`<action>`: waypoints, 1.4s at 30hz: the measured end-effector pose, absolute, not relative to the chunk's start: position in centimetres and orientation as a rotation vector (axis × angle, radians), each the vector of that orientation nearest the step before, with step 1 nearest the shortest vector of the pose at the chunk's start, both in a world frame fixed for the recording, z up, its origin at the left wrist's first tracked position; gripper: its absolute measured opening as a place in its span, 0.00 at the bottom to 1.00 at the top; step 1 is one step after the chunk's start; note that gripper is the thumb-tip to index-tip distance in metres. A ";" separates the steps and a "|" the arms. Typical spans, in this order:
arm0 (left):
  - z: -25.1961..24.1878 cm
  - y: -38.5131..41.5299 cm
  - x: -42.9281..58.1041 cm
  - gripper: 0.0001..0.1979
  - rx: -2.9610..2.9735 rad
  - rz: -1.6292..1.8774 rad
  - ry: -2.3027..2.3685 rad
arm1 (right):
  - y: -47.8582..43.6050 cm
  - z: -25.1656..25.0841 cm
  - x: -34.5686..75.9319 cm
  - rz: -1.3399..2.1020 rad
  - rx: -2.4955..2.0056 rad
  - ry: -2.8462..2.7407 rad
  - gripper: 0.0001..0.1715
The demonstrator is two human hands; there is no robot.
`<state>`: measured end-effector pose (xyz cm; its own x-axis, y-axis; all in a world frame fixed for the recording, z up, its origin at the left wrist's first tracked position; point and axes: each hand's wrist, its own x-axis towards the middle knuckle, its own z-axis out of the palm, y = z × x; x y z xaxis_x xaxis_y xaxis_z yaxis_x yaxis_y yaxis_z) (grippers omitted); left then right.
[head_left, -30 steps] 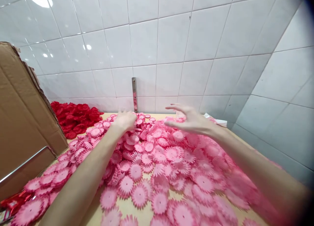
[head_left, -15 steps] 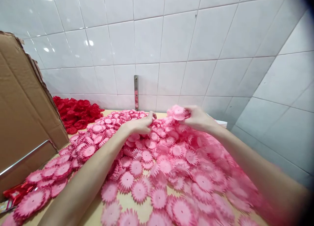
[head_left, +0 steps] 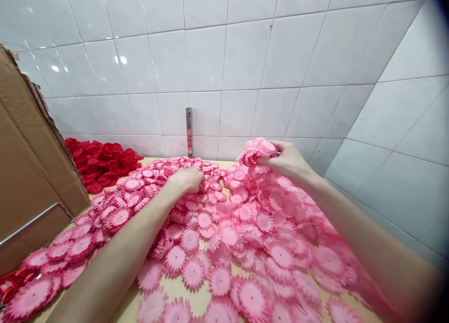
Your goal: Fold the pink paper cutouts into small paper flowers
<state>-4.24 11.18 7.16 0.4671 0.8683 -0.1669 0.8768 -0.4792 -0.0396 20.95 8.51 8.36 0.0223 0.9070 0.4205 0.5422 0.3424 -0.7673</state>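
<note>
A wide heap of pink scalloped flower discs [head_left: 175, 260], many with a small centre hole, covers the table. My right hand [head_left: 286, 158] is raised over the back right of the heap, its fingers closed around a bunch of pink flower discs [head_left: 259, 149]. Lower and further left, my left hand [head_left: 189, 179] reaches into the back of the heap with its fingers curled in. Its fingertips are hidden, so what they pinch cannot be seen.
Behind the heap at left lies a pile of red flower discs [head_left: 103, 161]. A cardboard box [head_left: 31, 159] stands at the left edge, with a shiny red packet [head_left: 14, 283] below it. A metal strip [head_left: 189, 131] is fixed to the tiled wall [head_left: 242, 61].
My left hand has moved slightly down and left, and its raised thumb has curled in. My right hand still holds its bunch, now turned a little. The view has shifted slightly right.
</note>
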 end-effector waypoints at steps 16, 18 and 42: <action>9.4 11.0 -5.6 0.21 2.805 0.078 1.606 | 9.0 7.6 20.8 0.410 -1.518 -1.949 0.51; 9.3 10.9 -5.0 0.22 2.791 -0.016 1.406 | 8.4 8.3 20.3 0.349 -1.513 -1.994 0.45; 9.0 11.5 -4.5 0.11 2.714 0.416 1.217 | 4.5 4.6 11.4 0.503 -1.074 -2.606 0.08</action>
<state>-4.48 11.52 8.98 0.6350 0.7479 0.1934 0.7097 -0.6637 0.2364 11.40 4.50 4.61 -0.6856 0.7179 0.1206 0.6213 0.6634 -0.4170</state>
